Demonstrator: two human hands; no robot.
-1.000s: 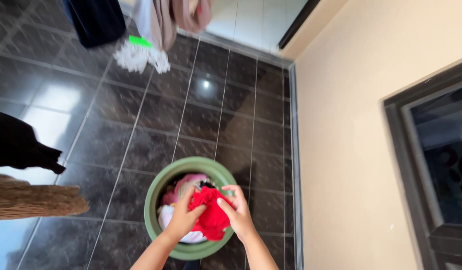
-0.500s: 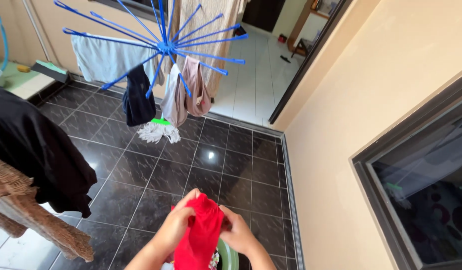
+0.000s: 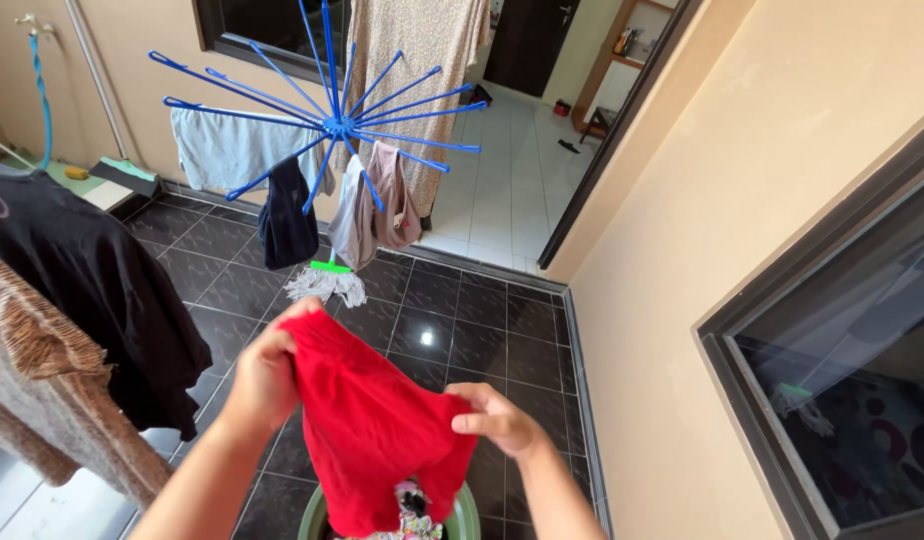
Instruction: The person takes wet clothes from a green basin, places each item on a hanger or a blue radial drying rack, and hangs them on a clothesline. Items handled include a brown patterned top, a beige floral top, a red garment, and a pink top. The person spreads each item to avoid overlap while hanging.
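Observation:
A red garment (image 3: 377, 430) hangs stretched between both my hands, above a green laundry basket (image 3: 462, 515) at the bottom edge. My left hand (image 3: 262, 380) grips the garment's upper left edge. My right hand (image 3: 497, 420) pinches its right edge, a little lower. More laundry (image 3: 412, 520) shows in the basket under the red cloth. A blue umbrella-shaped drying rack (image 3: 332, 125) stands ahead, with a dark garment (image 3: 287, 225) and pale ones (image 3: 377, 215) hanging from its arms.
Black and brown clothes (image 3: 92, 310) hang at the left. A mop head (image 3: 327, 285) lies on the dark tiled floor. A beige wall with a dark window frame (image 3: 832, 400) runs along the right. An open doorway (image 3: 502, 150) leads onto white tiles.
Both hands lifted the red garment out of the basket and spread it. The view tilted up from the floor to the drying rack.

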